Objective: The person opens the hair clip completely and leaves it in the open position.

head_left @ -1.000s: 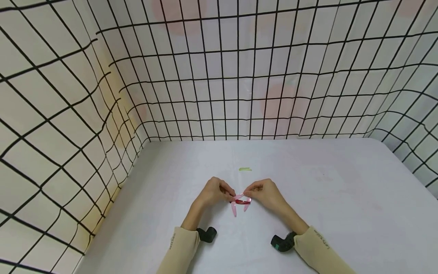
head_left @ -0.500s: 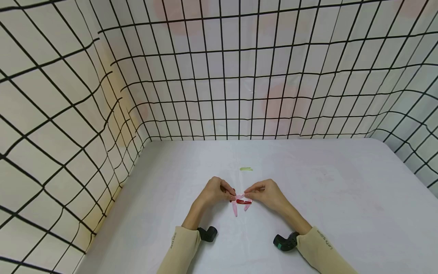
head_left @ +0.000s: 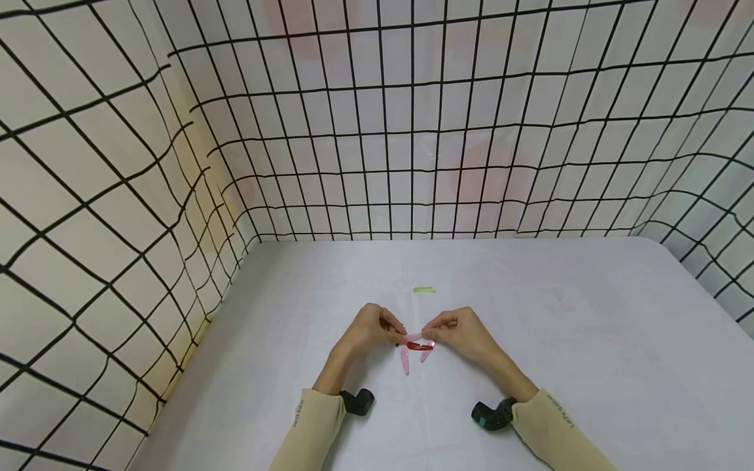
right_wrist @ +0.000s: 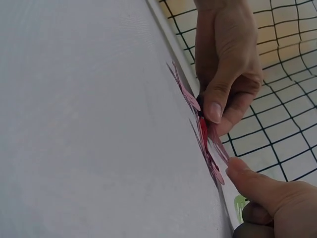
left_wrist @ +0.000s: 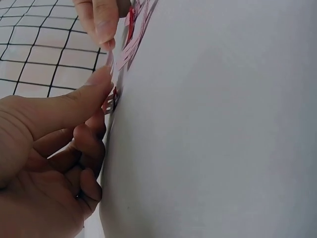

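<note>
A pink snap hair clip [head_left: 414, 337] is pinched at its two ends, slightly above the table. My left hand [head_left: 368, 327] holds one end between thumb and fingers, as the left wrist view shows. The thumb and fingertips of my right hand [head_left: 461, 333] pinch the other end. Below the hands lie a red hair clip [head_left: 420, 346] and two more pink ones, the left pink clip [head_left: 404, 362] and the right pink clip [head_left: 425, 356]. Beside my left fingertips a dark red clip [left_wrist: 115, 98] shows partly, mostly hidden by the hand.
Beyond the hands, a light green hair clip [head_left: 424, 289] lies on the white tabletop [head_left: 565, 353]. Black wire grid panels [head_left: 412, 131] rise behind the table and at its sides. Each wrist carries a black camera mount, such as the right mount [head_left: 493, 415].
Both hands keep their pinch on the pink hair clip and have hardly moved. The clips on the table stay about where they were.
</note>
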Tool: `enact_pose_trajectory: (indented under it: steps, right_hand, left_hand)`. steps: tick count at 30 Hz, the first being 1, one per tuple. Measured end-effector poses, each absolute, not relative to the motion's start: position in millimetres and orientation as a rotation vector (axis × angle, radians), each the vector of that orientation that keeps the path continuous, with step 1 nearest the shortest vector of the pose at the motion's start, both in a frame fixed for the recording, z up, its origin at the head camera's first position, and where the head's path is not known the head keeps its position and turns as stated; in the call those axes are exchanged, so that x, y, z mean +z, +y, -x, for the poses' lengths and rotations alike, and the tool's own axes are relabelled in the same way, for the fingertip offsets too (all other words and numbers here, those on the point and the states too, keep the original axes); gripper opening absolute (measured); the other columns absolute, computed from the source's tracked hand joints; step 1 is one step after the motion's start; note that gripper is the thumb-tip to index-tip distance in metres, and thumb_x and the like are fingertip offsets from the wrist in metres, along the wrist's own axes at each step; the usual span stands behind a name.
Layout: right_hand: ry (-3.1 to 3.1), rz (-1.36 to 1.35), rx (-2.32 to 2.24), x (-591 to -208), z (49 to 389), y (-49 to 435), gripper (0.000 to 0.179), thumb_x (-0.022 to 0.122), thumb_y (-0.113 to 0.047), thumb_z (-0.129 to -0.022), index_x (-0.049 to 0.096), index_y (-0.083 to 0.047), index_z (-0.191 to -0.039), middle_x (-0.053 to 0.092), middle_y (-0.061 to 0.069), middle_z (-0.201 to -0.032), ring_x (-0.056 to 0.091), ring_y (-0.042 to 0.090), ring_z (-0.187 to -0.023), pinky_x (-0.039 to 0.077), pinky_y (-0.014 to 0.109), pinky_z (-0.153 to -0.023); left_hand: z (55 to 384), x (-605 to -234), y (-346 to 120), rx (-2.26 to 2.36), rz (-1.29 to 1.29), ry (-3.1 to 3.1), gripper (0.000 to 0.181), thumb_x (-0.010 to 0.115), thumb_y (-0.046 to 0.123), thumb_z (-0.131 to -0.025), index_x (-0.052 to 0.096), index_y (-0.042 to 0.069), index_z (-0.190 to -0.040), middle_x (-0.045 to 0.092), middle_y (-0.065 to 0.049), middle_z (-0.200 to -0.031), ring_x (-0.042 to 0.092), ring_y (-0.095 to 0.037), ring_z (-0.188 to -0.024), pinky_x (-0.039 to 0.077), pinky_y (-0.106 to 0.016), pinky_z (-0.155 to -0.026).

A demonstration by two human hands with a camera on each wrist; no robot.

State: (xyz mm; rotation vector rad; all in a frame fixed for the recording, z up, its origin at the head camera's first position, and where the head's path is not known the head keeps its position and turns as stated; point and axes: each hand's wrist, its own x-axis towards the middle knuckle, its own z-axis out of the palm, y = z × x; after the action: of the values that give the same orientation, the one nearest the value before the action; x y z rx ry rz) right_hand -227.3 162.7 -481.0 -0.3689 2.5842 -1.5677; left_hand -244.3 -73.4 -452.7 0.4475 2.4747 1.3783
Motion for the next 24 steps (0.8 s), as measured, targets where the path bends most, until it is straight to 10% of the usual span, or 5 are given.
enact_pose_trajectory:
  steps: [16,24]
  right_hand:
    - [2.521,0.270,-1.674,-479.2,229.4,161.1,0.016,0.079,-0.022,-0.093,0.080,-0.006,-0.097,0.076,0.004,-0.094,0.055,0.008,-0.082,0.044,0.019,-0.068]
    - [2.574,0.293,-1.761,-478.0,228.9,158.7,0.011,0.084,-0.020,-0.087,0.081,-0.009,-0.090,0.058,-0.006,-0.066,0.035,0.004,-0.057,0.028,0.020,-0.053]
  left_hand:
    - [243.9,-452.9,-72.2,1.457,-0.471,2.481,0.005,0.080,0.006,-0.088,0.080,0.001,-0.087,0.076,-0.009,-0.078,0.053,-0.008,-0.065,0.042,-0.020,-0.060]
    - [240.8,-451.1,-61.7,1.554,-0.480,2.618,0.005,0.079,-0.003,-0.082,0.075,-0.004,-0.079,0.067,-0.008,-0.067,0.046,-0.006,-0.055,0.037,-0.019,-0.051]
